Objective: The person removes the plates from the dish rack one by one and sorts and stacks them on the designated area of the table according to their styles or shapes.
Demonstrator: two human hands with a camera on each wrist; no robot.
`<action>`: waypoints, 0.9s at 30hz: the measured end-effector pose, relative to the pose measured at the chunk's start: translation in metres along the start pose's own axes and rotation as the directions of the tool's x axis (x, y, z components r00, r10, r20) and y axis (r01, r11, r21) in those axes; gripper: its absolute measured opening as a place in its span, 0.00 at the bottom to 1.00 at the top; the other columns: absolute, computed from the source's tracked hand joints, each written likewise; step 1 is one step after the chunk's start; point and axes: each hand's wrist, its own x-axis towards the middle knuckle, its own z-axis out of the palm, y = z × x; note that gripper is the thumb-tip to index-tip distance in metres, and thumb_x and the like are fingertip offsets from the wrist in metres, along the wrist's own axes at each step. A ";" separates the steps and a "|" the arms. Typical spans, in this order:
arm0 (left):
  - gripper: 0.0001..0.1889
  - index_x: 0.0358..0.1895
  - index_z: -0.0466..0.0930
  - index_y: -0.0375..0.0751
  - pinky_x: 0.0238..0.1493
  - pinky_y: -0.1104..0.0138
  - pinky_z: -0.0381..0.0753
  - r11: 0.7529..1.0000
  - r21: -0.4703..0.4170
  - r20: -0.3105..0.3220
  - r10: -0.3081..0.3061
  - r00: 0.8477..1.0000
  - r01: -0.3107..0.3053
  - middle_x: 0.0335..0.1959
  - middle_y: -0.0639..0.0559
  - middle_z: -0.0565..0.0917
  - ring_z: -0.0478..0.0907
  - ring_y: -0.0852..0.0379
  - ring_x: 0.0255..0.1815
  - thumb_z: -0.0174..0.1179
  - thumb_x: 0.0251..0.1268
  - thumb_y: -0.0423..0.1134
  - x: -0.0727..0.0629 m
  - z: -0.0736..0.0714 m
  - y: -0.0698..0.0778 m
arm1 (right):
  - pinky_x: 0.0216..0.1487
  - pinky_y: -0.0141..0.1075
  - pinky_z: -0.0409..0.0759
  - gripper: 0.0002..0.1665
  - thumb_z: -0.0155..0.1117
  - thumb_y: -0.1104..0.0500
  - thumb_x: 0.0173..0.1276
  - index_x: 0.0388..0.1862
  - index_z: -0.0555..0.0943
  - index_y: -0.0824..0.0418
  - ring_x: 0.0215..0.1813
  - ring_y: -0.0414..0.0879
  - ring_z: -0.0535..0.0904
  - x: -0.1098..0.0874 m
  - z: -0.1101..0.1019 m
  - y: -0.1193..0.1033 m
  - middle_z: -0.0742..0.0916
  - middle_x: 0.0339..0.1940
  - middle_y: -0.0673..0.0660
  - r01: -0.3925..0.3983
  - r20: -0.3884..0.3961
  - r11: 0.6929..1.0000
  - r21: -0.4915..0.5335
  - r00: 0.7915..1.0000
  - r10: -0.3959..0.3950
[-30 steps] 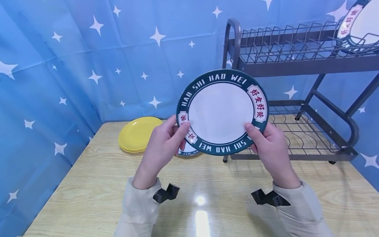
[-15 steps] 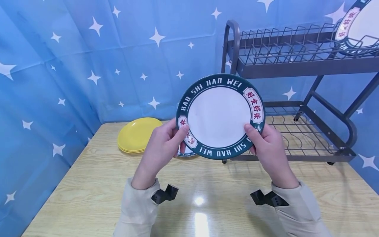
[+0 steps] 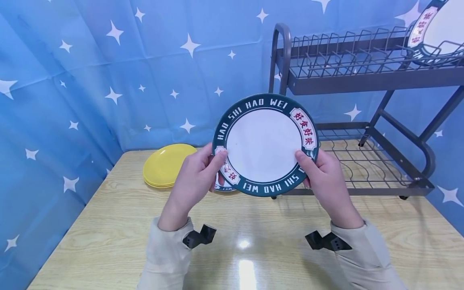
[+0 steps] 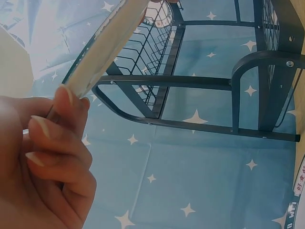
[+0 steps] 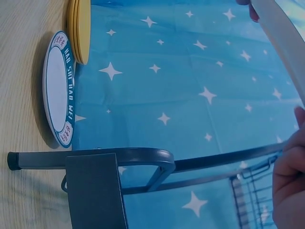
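Observation:
A white plate (image 3: 266, 145) with a dark green lettered rim is held up above the table, its face tilted toward the head camera. My left hand (image 3: 195, 173) pinches its lower left rim, thumb on the front and fingers behind. On the lower right rim my right hand (image 3: 324, 181) does the same. The left wrist view shows the plate edge-on (image 4: 107, 47) between thumb and fingers. Behind the held plate, a second green-rimmed plate (image 5: 58, 90) lies on the table, mostly hidden in the head view. Left of it is a stack of yellow plates (image 3: 168, 163).
A dark metal two-tier dish rack (image 3: 362, 82) stands at the back right, with wire slots on top. Another green-rimmed plate (image 3: 444, 32) stands in its upper right end. A blue star-patterned curtain (image 3: 152, 72) hangs behind the wooden table (image 3: 108, 241).
The held plate has come slightly down and to the left, both hands keeping their grip. The view has shifted a little; the yellow plates and rack stay in place.

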 end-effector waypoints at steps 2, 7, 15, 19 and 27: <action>0.10 0.43 0.75 0.40 0.14 0.67 0.70 1.000 0.002 0.008 0.001 1.000 -0.001 0.19 0.47 0.76 0.69 0.51 0.14 0.49 0.66 0.41 0.000 -0.001 0.000 | 0.13 0.36 0.66 0.18 0.48 0.49 0.68 0.50 0.73 0.59 0.15 0.46 0.67 0.000 0.000 0.000 0.79 0.22 0.55 -0.009 0.004 1.000 0.000 1.000 0.009; 0.10 0.44 0.75 0.41 0.13 0.67 0.69 1.000 -0.001 0.018 -0.001 1.000 0.001 0.19 0.48 0.77 0.69 0.48 0.14 0.50 0.66 0.41 0.000 -0.002 0.000 | 0.13 0.36 0.67 0.18 0.48 0.49 0.69 0.49 0.72 0.58 0.15 0.47 0.67 0.001 0.000 0.001 0.78 0.22 0.56 -0.013 0.022 1.000 0.005 1.000 0.013; 0.10 0.45 0.75 0.41 0.11 0.69 0.65 1.000 0.008 0.028 -0.021 0.999 0.021 0.15 0.47 0.74 0.68 0.46 0.13 0.50 0.65 0.40 0.000 -0.003 0.001 | 0.15 0.35 0.68 0.19 0.47 0.49 0.69 0.50 0.71 0.59 0.16 0.47 0.67 0.001 0.000 0.002 0.79 0.23 0.56 -0.020 0.038 0.999 0.025 0.999 0.019; 0.10 0.46 0.75 0.42 0.12 0.70 0.64 0.999 0.016 0.031 -0.030 0.999 0.030 0.13 0.46 0.72 0.68 0.47 0.13 0.51 0.65 0.40 0.001 -0.002 0.001 | 0.15 0.35 0.69 0.19 0.47 0.49 0.69 0.51 0.71 0.59 0.17 0.47 0.68 0.000 -0.001 0.002 0.79 0.24 0.56 -0.030 0.037 0.999 0.017 0.999 0.029; 0.09 0.41 0.75 0.40 0.13 0.69 0.67 0.999 0.020 0.013 -0.043 0.999 0.042 0.13 0.45 0.72 0.68 0.49 0.13 0.51 0.65 0.40 0.000 -0.001 0.003 | 0.16 0.35 0.69 0.18 0.48 0.48 0.68 0.49 0.72 0.58 0.17 0.47 0.68 0.001 0.000 0.002 0.79 0.24 0.56 -0.043 0.043 0.999 -0.004 0.998 0.043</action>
